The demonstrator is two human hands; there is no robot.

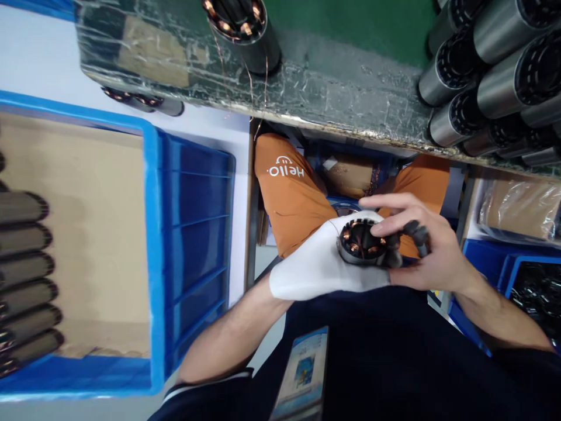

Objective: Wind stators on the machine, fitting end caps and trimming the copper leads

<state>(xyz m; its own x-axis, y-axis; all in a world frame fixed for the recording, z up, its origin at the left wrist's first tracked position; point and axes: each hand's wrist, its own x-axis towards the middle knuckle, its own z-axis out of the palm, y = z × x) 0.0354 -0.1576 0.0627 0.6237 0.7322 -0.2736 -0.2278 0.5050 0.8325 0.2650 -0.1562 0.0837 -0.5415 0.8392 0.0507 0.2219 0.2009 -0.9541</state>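
Observation:
A motor stator [362, 250], a short metal cylinder with a black slotted rim and copper windings inside, is held over my lap. My left hand [313, 260], in a white glove, is closed around it from the left and below. My right hand [421, 245] meets its right side, with the thumb low at the side and a fingertip over the rim. Another finger stretches out above the opening. Dark coverings show on some right fingertips. A thin wire sticks out at the stator's upper left.
On the green bench [333, 88] stands another wound stator [245, 35] with loose wires over the edge. Several metal cylinders [499, 93] are stacked at right. A blue crate [151, 257] at left holds a row of stators [26, 263]. Dark parts [537, 292] fill a bin at right.

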